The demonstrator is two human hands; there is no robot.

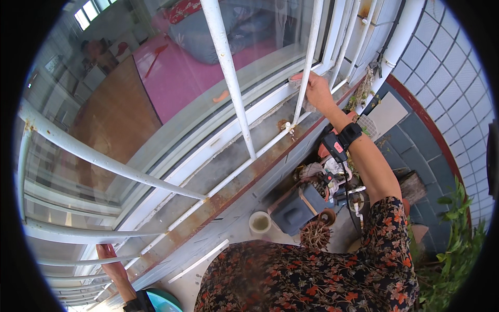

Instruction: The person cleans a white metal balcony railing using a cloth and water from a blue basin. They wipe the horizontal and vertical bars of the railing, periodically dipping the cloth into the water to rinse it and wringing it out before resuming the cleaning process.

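My right hand reaches between the white metal window bars at upper right and holds a greyish cloth against the lower window frame. Part of the cloth hangs below the palm. A black device is strapped to that wrist. At lower left my left hand reaches past the bars near the frame; its fingertips are hidden behind a bar, so its grip is unclear. The glass pane shows a pink and brown surface indoors.
A stained ledge runs under the bars. Below stand a grey plastic bin, a white pot, a pot of dry stems and white pipes. A turquoise basin is at lower left; leafy plants are at right.
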